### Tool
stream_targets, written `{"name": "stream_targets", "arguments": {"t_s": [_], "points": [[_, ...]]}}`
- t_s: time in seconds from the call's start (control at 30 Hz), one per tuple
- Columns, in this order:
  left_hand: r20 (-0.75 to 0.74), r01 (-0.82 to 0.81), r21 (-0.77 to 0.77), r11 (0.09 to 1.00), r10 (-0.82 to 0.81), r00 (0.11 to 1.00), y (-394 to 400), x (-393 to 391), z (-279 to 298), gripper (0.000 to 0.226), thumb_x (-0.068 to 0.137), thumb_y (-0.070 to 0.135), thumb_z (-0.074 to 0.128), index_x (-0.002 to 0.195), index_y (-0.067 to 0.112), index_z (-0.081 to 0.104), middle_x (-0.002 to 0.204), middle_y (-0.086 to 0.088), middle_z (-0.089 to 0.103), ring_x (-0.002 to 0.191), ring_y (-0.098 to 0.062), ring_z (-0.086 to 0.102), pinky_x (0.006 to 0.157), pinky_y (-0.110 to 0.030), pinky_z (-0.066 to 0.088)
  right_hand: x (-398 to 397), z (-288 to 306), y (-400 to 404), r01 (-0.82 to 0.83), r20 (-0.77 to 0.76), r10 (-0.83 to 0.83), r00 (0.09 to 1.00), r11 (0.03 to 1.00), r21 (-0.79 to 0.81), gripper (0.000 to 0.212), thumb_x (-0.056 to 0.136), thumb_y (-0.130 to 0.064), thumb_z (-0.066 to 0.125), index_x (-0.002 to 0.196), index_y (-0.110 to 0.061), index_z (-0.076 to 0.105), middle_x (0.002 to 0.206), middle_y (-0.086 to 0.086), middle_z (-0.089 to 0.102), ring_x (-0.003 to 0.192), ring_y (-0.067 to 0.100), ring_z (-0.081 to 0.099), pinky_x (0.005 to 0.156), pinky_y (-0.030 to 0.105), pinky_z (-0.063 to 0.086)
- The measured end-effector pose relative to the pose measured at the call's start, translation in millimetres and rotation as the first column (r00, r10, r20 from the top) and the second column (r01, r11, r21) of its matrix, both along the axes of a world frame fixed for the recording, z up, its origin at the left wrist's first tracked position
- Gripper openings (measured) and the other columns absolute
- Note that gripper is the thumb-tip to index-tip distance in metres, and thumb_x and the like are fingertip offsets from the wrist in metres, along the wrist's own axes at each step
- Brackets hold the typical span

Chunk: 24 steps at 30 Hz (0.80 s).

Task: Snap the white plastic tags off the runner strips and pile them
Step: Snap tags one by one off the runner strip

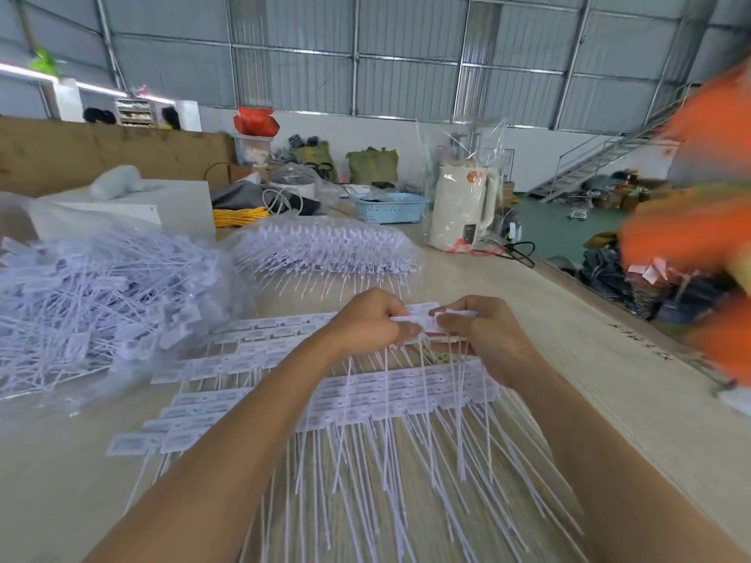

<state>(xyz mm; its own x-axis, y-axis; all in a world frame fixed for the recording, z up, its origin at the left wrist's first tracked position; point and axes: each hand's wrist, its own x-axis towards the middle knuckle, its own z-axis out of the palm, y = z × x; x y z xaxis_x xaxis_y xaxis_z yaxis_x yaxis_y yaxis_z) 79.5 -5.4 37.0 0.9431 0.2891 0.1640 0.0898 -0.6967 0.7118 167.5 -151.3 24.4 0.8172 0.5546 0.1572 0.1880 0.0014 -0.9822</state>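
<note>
At the right edge an orange shape (691,221) is so blurred that I cannot tell what it is, and the print on the tag heads is too small to read. The person's forearms cover part of the rows lying on the pale wooden worktop (589,359).

The left hand (367,323) and the right hand (477,335) are held close together above the worktop, and each one pinches with curled fingers an end of a white plastic tag strip (422,319); its thin tails hang down between the hands. The fingertips hide the exact place of the grip.

Below the hands, more flat white strips of tags (406,388) lie in rows, with rectangular heads joined side by side and long thin tails pointing toward the person. On the left lies a loose heap of single white tags (93,302) on clear plastic film. Behind the hands a clear plastic bag of packed tags (325,249) rests on the worktop.
</note>
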Motion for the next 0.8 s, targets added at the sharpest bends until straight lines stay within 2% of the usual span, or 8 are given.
{"name": "stream_targets", "arguments": {"t_s": [0.17,0.37,0.5,0.57,0.63,0.7,0.77,0.8], "points": [[0.074,-0.003,0.032,0.999,0.001,0.997,-1.0,2.4,-1.3,0.031,0.08,0.018,0.073,0.053,0.027,0.06,0.06,0.009,0.059,0.065,-0.017,0.058,0.071,-0.039,0.052,2.2,0.2,-2.5,-0.075,-0.023,0.076,0.997,0.996,0.038,0.014,0.085,0.006,0.061,0.094,-0.003,0.066,0.082,0.013,0.068,0.062,0.018,0.066,0.052,0.026,0.053],[0.082,-0.013,0.091,0.996,0.006,0.997,-3.1,3.7,-3.9,0.029,0.081,0.023,0.071,0.055,0.028,0.06,0.055,0.014,0.056,0.059,-0.01,0.053,0.062,-0.03,0.045,-2.4,-0.3,-6.7,-0.103,0.154,0.121,0.981,0.988,-0.118,0.009,0.087,-0.003,0.064,0.092,0.004,0.067,0.067,0.009,0.062,0.054,0.011,0.058,0.048,0.019,0.047],[0.095,-0.038,-0.04,0.998,0.042,0.995,-7.9,3.9,-3.8,0.042,0.091,0.029,0.06,0.055,0.009,0.054,0.05,-0.001,0.048,0.039,-0.003,0.04,0.05,-0.021,0.032,-8.2,3.4,-3.6,-0.013,0.311,0.067,0.948,0.985,-0.172,0.011,0.087,-0.004,0.064,0.077,-0.007,0.063,0.061,0.007,0.056,0.041,0.01,0.052,0.042,0.018,0.042],[0.105,-0.051,-0.129,0.99,0.064,0.992,-10.8,3.5,-0.8,0.043,0.092,0.023,0.06,0.052,0.009,0.05,0.041,0.004,0.043,0.033,0.0,0.039,0.045,-0.018,0.031,-10.3,2.9,1.0,0.061,0.413,0.019,0.91,0.982,-0.178,0.01,0.086,-0.002,0.064,0.078,-0.008,0.062,0.065,0.008,0.058,0.04,0.01,0.053,0.042,0.018,0.042],[0.087,-0.064,-0.257,0.964,0.09,0.992,-12.2,3.3,3.8,0.036,0.091,0.018,0.061,0.057,0.008,0.056,0.039,0.008,0.048,0.036,-0.002,0.043,0.042,-0.015,0.031,-12.1,1.5,3.5,0.122,0.555,-0.033,0.831,0.985,-0.124,0.006,0.084,0.002,0.064,0.083,-0.004,0.063,0.074,0.01,0.06,0.051,0.016,0.058,0.051,0.025,0.048],[0.053,-0.057,-0.382,0.922,0.083,0.995,-13.1,1.7,7.5,0.03,0.089,0.016,0.062,0.061,0.008,0.058,0.041,0.006,0.049,0.039,-0.007,0.041,0.042,-0.015,0.031,-10.0,0.7,1.8,0.157,0.756,-0.051,0.653,0.985,-0.069,0.006,0.08,0.009,0.064,0.082,0.003,0.064,0.079,0.013,0.061,0.066,0.023,0.058,0.061,0.031,0.047],[0.044,-0.05,-0.426,0.903,0.076,0.996,-15.0,0.8,7.7,0.027,0.089,0.017,0.062,0.063,0.01,0.059,0.041,0.006,0.049,0.041,-0.009,0.04,0.044,-0.017,0.031,-7.6,-1.3,1.8,0.156,0.864,-0.036,0.502,0.987,-0.05,0.009,0.077,0.013,0.064,0.078,0.005,0.064,0.078,0.015,0.062,0.07,0.023,0.056,0.065,0.026,0.042],[0.048,-0.053,-0.415,0.908,0.08,0.996,-15.7,1.1,7.0,0.027,0.09,0.018,0.062,0.064,0.01,0.06,0.044,0.003,0.049,0.043,-0.01,0.04,0.046,-0.019,0.031,-6.5,-2.9,2.8,0.149,0.877,-0.032,0.48,0.988,-0.045,0.009,0.076,0.014,0.064,0.078,0.004,0.064,0.078,0.015,0.062,0.07,0.021,0.056,0.066,0.022,0.04]]}}
